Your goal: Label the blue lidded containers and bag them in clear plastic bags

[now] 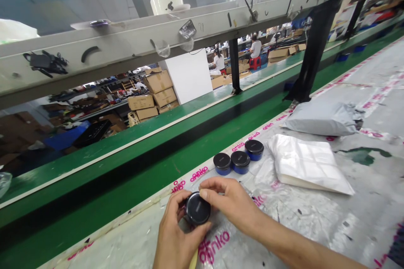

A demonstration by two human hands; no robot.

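My left hand (178, 229) is wrapped round a small round container with a glossy black top (198, 208), fingers behind it and thumb at its lower edge. At the container's upper right rim, the thumb and forefinger of my right hand (225, 201) are pinched together; whether they hold anything thin besides the rim is hidden. Beyond my hands stand several similar containers with black tops and blue sides: a left one (221, 163), a middle one (240, 162) and a farther one (254, 149). Under my left hand shows a bit of something yellow (193, 259).
A stack of white translucent bags (307, 162) and a grey plastic parcel (322, 118) lie right on the film-covered table (299, 227). A green conveyor belt (151, 162) runs past its far edge. A dark post (315, 54) supports the overhead beam (126, 35). People sit far behind.
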